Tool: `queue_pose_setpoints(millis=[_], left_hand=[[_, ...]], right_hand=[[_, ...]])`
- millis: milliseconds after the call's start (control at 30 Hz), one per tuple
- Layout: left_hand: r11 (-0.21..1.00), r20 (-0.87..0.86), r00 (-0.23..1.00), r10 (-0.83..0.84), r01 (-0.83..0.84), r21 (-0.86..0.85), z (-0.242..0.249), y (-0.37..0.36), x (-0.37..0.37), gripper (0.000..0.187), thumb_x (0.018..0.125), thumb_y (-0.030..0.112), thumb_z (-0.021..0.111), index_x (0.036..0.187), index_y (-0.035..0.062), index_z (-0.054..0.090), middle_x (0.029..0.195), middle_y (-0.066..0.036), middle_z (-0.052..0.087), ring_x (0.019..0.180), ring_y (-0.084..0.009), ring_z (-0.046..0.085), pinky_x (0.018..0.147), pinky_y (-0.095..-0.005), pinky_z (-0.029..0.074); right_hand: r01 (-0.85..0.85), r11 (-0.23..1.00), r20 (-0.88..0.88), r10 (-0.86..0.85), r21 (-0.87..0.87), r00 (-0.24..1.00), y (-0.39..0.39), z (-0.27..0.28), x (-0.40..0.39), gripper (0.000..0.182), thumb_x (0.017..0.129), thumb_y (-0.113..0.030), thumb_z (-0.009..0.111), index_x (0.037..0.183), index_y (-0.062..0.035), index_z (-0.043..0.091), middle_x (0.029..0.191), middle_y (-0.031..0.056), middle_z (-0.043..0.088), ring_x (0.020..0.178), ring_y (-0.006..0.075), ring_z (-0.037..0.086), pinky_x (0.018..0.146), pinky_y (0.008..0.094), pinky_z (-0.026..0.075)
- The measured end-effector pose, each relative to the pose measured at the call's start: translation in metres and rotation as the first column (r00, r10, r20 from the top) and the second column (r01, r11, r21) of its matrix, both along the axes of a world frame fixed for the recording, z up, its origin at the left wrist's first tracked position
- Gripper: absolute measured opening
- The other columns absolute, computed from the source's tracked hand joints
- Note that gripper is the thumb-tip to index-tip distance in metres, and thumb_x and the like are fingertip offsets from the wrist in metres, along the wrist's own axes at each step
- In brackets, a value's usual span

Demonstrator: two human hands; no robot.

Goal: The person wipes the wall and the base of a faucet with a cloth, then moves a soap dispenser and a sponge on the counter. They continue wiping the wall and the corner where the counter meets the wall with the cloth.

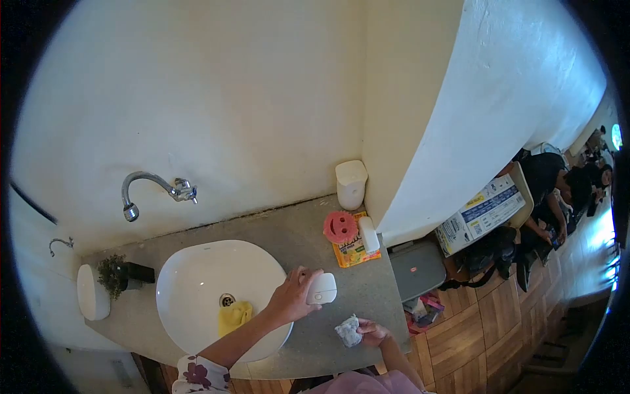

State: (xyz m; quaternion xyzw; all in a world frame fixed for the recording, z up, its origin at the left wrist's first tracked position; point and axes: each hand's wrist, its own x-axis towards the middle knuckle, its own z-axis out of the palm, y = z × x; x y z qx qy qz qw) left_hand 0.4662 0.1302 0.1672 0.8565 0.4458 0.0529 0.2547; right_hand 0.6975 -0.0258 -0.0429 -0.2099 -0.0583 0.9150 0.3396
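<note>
Above the right rim of the white washbasin (190, 262), my left hand (289, 297) is closed around a small white rounded plastic case (321, 289) with a seam and a small round mark on its face. Lower right, my right hand (373, 332) pinches a crumpled pale grey cloth (348, 331) over the grey countertop (315, 348). The case and the cloth are apart. A bunched yellow cloth (234, 318) lies in the basin beside the drain (227, 300).
A chrome tap (154, 180) juts from the wall above the basin. Near the corner are a pink smiley sponge (340, 227), an orange packet (351, 255), a white bottle (369, 235) and a white container (351, 186). A potted plant (115, 272) stands left. People (551, 190) sit far right.
</note>
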Motion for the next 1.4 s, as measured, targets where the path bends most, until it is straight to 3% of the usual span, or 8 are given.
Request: queue_pose_setpoints(millis=[167, 400, 567, 767, 833, 900, 1200, 1400], left_hand=[[0.999, -0.04, 0.999, -0.033, 0.034, 0.01, 0.012, 0.012, -0.003, 0.084, 0.063, 0.042, 0.081, 0.129, 0.0103, 0.041, 0.12, -0.018, 0.047, 0.112, -0.037, 0.048, 0.099, -0.0467, 0.039], [0.992, 0.369, 0.929, -0.016, -0.031, 0.119, 0.016, 0.122, 0.067, 0.073, 0.08, 0.047, 0.065, 0.134, 0.005, 0.038, 0.135, -0.021, 0.041, 0.126, -0.0361, 0.039, 0.103, -0.0464, 0.034], [0.856, 0.174, 0.985, -0.017, -0.076, 0.511, 0.003, 0.192, 0.137, 0.076, 0.082, 0.04, 0.064, 0.14, 0.0067, 0.029, 0.148, -0.019, 0.023, 0.134, -0.0343, 0.029, 0.107, -0.0454, 0.03], [0.865, 0.065, 0.998, 0.007, -0.039, 0.5, -0.046, 0.198, 0.135, 0.079, 0.08, 0.036, 0.067, 0.141, 0.0067, 0.027, 0.15, -0.02, 0.017, 0.137, -0.0346, 0.021, 0.107, -0.0502, 0.026], [0.824, 0.117, 0.993, 0.008, -0.073, 0.562, -0.035, 0.197, 0.141, 0.074, 0.077, 0.032, 0.07, 0.136, 0.0059, 0.034, 0.141, -0.022, 0.032, 0.13, -0.0361, 0.034, 0.103, -0.0491, 0.034], [0.934, 0.149, 0.984, 0.099, -0.144, 0.327, -0.024, 0.2, 0.146, 0.068, 0.073, 0.031, 0.074, 0.126, 0.0055, 0.041, 0.123, -0.02, 0.047, 0.115, -0.0365, 0.048, 0.094, -0.0479, 0.041], [0.866, 0.327, 0.942, 0.068, -0.219, 0.45, 0.034, 0.167, 0.079, 0.072, 0.068, 0.034, 0.077, 0.124, 0.0052, 0.044, 0.106, -0.019, 0.054, 0.1, -0.0364, 0.054, 0.087, -0.0445, 0.045], [0.884, 0.117, 0.958, 0.261, -0.286, 0.37, 0.031, 0.134, -0.005, 0.07, 0.068, 0.038, 0.077, 0.125, 0.0101, 0.049, 0.106, -0.018, 0.054, 0.099, -0.035, 0.055, 0.085, -0.0431, 0.046]], right_hand=[[0.0, 0.994, 0.073, 0.008, -0.11, 0.997, -0.002, -0.002, 0.002, 0.044, 0.082, -0.008, 0.062, 0.125, -0.0027, 0.05, 0.121, 0.0096, 0.057, 0.115, 0.0249, 0.053, 0.101, 0.0423, 0.037], [-0.007, 0.998, -0.012, 0.006, -0.068, 1.0, -0.004, -0.011, 0.0, 0.048, 0.082, -0.011, 0.063, 0.127, -0.002, 0.048, 0.125, 0.0109, 0.055, 0.117, 0.0263, 0.051, 0.101, 0.0427, 0.037], [-0.034, 0.999, 0.021, 0.035, -0.036, 0.999, -0.002, -0.001, 0.002, 0.052, 0.082, -0.017, 0.065, 0.128, -0.0014, 0.046, 0.127, 0.011, 0.053, 0.117, 0.0265, 0.051, 0.102, 0.0435, 0.036], [-0.056, 0.993, 0.029, 0.059, -0.108, 0.998, -0.011, -0.03, 0.004, 0.053, 0.083, -0.016, 0.064, 0.13, -0.0014, 0.044, 0.128, 0.0116, 0.052, 0.118, 0.0275, 0.05, 0.103, 0.0423, 0.034], [-0.06, 0.996, -0.008, 0.059, -0.066, 0.998, -0.004, -0.027, 0.002, 0.052, 0.083, -0.016, 0.063, 0.13, -0.0012, 0.044, 0.128, 0.0118, 0.052, 0.118, 0.0278, 0.05, 0.104, 0.0423, 0.034], [-0.075, 0.996, -0.054, 0.072, -0.046, 0.996, -0.002, -0.018, 0.002, 0.051, 0.084, -0.014, 0.062, 0.13, -0.0008, 0.043, 0.128, 0.0117, 0.052, 0.119, 0.0278, 0.049, 0.103, 0.0427, 0.034], [-0.102, 0.987, -0.002, 0.102, -0.128, 0.995, -0.006, -0.033, 0.004, 0.05, 0.084, -0.012, 0.06, 0.13, -0.0006, 0.043, 0.128, 0.011, 0.052, 0.119, 0.027, 0.049, 0.103, 0.0427, 0.034], [-0.105, 0.993, 0.006, 0.105, -0.056, 0.994, -0.005, -0.029, 0.002, 0.054, 0.084, -0.016, 0.063, 0.131, -0.001, 0.042, 0.129, 0.0109, 0.051, 0.119, 0.0264, 0.049, 0.103, 0.0425, 0.035]])
